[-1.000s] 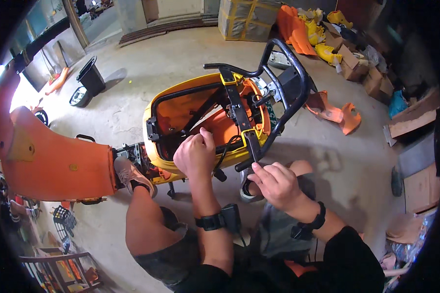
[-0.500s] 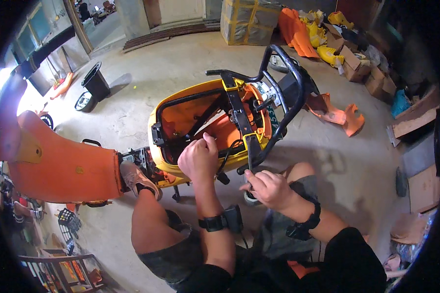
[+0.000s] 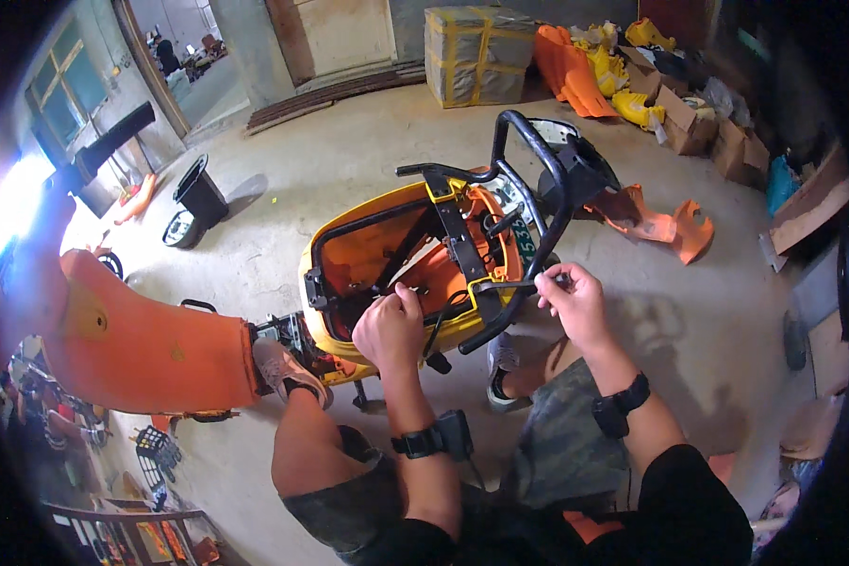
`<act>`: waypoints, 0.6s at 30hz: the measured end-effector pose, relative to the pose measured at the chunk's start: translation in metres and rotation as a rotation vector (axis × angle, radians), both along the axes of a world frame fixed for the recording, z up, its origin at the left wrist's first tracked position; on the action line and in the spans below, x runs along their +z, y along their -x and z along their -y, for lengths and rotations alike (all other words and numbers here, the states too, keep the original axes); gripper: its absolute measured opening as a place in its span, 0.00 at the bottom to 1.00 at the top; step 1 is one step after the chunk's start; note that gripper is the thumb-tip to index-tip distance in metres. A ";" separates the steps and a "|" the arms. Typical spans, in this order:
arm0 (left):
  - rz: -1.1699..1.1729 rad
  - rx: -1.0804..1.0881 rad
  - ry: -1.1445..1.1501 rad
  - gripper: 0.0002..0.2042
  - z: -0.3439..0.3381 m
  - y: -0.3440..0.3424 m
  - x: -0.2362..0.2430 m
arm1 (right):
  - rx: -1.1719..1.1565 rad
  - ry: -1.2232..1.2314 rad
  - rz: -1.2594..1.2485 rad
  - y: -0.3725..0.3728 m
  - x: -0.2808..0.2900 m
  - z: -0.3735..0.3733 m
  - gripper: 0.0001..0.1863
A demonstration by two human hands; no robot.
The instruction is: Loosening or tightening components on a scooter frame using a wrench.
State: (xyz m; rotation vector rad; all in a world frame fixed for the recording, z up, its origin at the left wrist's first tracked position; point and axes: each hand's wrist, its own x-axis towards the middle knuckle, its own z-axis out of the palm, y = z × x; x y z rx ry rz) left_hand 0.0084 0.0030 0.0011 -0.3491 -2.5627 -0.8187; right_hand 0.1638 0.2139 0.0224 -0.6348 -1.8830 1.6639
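Note:
In front of me stands a scooter with a yellow and orange rear body point(image 3: 368, 219), its storage opening uncovered. My right hand point(image 3: 574, 300) is closed round the end of a metal wrench point(image 3: 506, 284). The wrench's other end lies at the black metal bracket point(image 3: 459, 247) across the body, beside the yellow edge. Over the near rim of the opening, my left hand point(image 3: 389, 325) is curled into a fist, thumb up; whatever its fingers hold is hidden. A black tubular grab rail point(image 3: 558, 203) curves round the rear, close to my right hand.
The scooter's orange front panel point(image 3: 151, 335) extends left, one of my shoes against its edge. A black bin-shaped part point(image 3: 201, 193) stands on the floor. Orange plastic pieces point(image 3: 665, 224) lie at right. A taped box point(image 3: 476, 57) and cardboard boxes point(image 3: 689, 123) line the back.
My right hand has swung away from me and to the right, turning the wrench from pointing toward me to pointing right. My left hand stays at the opening's rim. The whole view has shifted slightly.

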 end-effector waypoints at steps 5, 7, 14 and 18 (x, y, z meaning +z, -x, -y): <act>-0.051 0.004 0.014 0.22 0.009 0.000 0.007 | -0.084 0.449 -0.114 0.027 0.022 0.035 0.16; -0.054 0.006 0.017 0.22 0.006 -0.001 0.004 | -0.044 0.263 -0.103 0.026 0.027 0.044 0.16; -0.058 0.027 0.012 0.22 0.008 0.001 0.001 | -0.084 -0.939 -0.244 0.003 0.017 0.062 0.16; -0.028 0.024 -0.015 0.22 0.001 0.000 -0.004 | -0.009 -1.124 -0.225 -0.005 -0.014 0.061 0.16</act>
